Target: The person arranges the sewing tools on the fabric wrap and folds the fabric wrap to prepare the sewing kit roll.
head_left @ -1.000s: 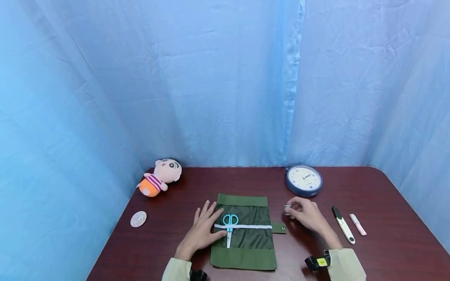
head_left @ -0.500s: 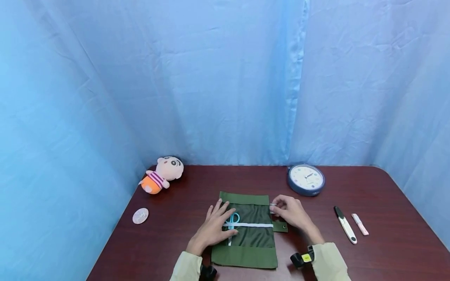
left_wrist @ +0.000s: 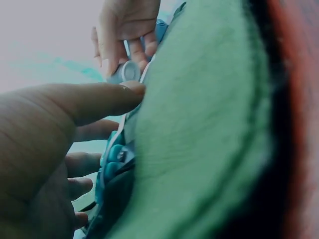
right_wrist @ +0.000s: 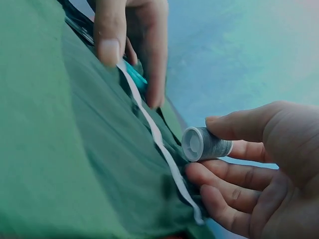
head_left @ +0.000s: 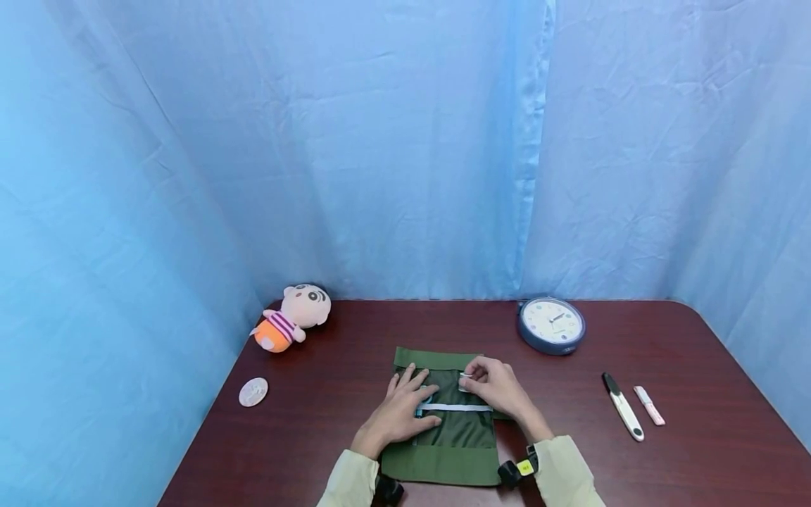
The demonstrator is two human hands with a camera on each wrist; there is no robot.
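Note:
A dark green fabric tool roll (head_left: 440,465) lies unfolded on the table, with a white elastic band (head_left: 459,408) across its middle. My left hand (head_left: 399,415) spreads its fingers over the left part of the roll. Beneath it are blue-handled scissors (left_wrist: 115,153), tucked under the band and mostly hidden. Between thumb and fingers, my right hand (head_left: 497,387) pinches a small spool of grey thread (right_wrist: 207,144) over the roll's upper right, just above the band. The spool's white end faces the right wrist camera. My right forearm covers most of the roll's snap strap.
To the right lie a black-and-white seam-ripper-like tool (head_left: 623,407) and a small pink-and-white stick (head_left: 649,405). A round blue clock (head_left: 551,325) stands at the back right. On the left are a plush doll (head_left: 291,318) and a pale round disc (head_left: 253,392).
My right hand has carried the thread spool leftward from the bare table onto the roll. My left hand has slid right, covering more of the scissors.

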